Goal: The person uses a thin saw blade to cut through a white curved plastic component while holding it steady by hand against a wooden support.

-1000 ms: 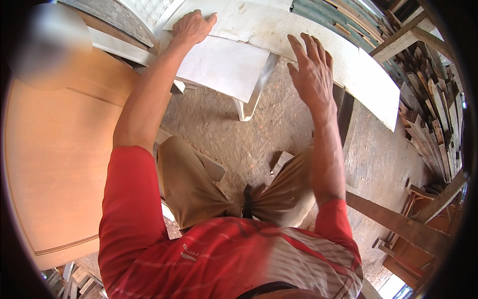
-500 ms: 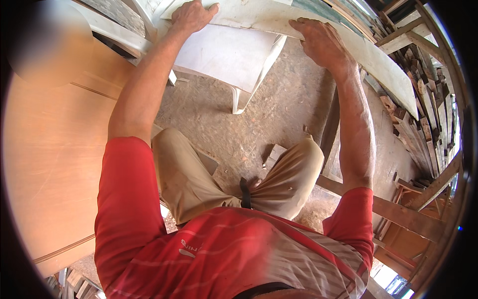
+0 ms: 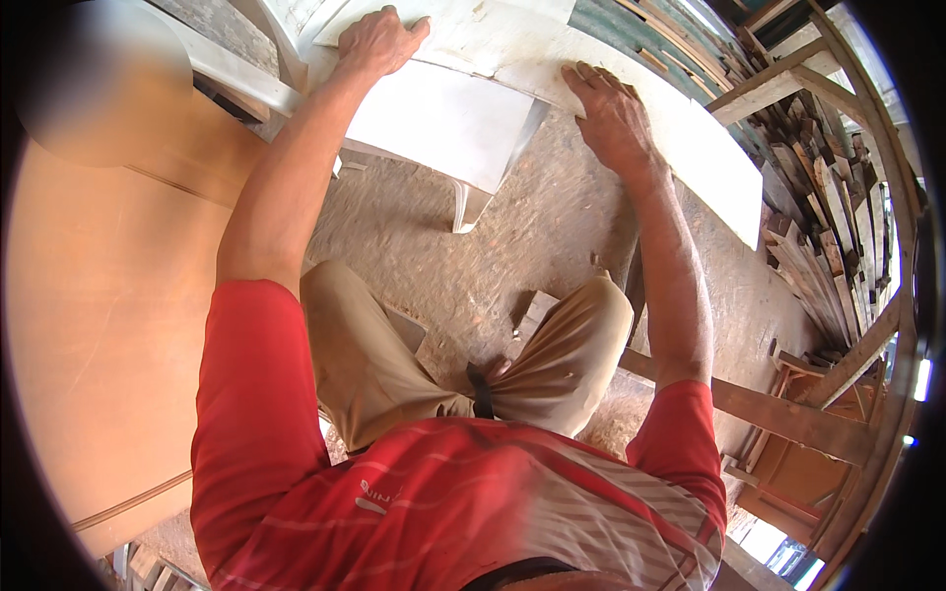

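Observation:
A long white board (image 3: 709, 163) lies crosswise at the far side, running from the upper left down to the right. My left hand (image 3: 379, 44) is at its near edge, fingers curled against it and thumb sticking out to the right. On its middle part, my right hand (image 3: 609, 108) rests with the fingers spread fairly flat. Beneath the board, a white flat sheet (image 3: 443, 123) juts toward me on a white support whose curved leg (image 3: 461, 205) shows at the near corner.
A large orange-brown wooden panel (image 3: 108, 335) fills the left. Several timber offcuts (image 3: 823, 227) are stacked at the right behind a wooden frame (image 3: 788, 419). A small wood block (image 3: 533, 313) lies on the dusty floor (image 3: 394, 217) by my right knee.
The board's right end has swung toward the left and its face shows more flatly. My right hand has shifted slightly left, its fingers now spread on the board. My left hand has hardly moved.

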`<state>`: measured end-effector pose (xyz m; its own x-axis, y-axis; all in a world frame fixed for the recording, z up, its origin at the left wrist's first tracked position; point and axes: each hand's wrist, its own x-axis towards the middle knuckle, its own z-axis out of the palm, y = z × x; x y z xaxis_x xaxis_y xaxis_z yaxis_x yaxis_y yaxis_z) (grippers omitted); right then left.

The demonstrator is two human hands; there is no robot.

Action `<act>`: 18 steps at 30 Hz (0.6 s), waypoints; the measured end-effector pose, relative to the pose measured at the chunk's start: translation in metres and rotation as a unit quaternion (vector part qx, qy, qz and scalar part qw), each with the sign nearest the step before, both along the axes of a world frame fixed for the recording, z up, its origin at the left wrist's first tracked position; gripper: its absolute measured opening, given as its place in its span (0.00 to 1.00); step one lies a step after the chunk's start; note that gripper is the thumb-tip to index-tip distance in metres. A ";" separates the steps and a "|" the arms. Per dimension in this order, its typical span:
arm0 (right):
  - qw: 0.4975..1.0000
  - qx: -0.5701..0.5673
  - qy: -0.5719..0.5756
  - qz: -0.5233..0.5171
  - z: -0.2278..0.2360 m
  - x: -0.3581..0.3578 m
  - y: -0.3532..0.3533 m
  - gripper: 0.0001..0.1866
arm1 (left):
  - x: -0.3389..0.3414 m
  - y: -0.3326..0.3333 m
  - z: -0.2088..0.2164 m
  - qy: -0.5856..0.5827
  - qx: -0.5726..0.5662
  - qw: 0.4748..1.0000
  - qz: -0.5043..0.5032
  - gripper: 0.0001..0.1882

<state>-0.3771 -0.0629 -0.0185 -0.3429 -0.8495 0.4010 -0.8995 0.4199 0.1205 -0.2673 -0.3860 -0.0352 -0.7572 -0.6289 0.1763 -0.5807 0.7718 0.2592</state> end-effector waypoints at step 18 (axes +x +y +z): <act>0.995 -0.095 0.012 0.006 -0.028 0.006 -0.007 0.27 | 0.004 0.001 -0.003 0.013 -0.009 1.000 0.001 0.36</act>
